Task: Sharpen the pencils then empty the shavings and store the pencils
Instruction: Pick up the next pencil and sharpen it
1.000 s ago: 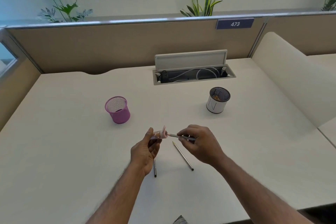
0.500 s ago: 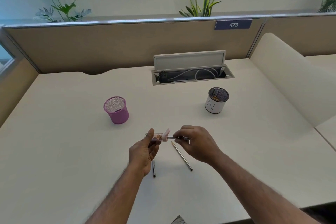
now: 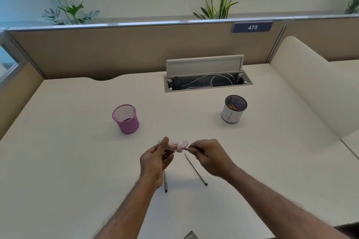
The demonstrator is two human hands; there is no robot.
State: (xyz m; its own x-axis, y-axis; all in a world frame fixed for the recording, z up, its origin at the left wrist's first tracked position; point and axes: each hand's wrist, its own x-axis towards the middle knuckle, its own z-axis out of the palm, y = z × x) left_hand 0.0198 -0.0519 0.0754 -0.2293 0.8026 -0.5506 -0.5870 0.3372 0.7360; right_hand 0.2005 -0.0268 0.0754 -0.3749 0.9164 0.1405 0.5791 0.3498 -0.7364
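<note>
Got my left hand (image 3: 155, 163) wrapped around the little clear sharpener (image 3: 173, 145), the one with the pink cap end, holding it up just above the desk (image 3: 77, 161) around the middle of the frame. You can see orange-ish shavings sitting inside the clear part. My right hand (image 3: 208, 156) is pinched on a pencil (image 3: 186, 148) and its tip is pushed into the pink end of the sharpener; most of that pencil is hidden in my fingers.

Two more pencils are lying flat on the desk right under my hands: one (image 3: 195, 169) angled down to the right with its point toward the sharpener, and a darker one (image 3: 165, 182) mostly tucked behind my left wrist.

Pink mesh cup (image 3: 126, 119) sits up and to the left of my hands. White-wrapped mesh cup (image 3: 233, 109) is off to the upper right, with some shavings in the bottom. Open cable tray (image 3: 207, 81) is behind that.
</note>
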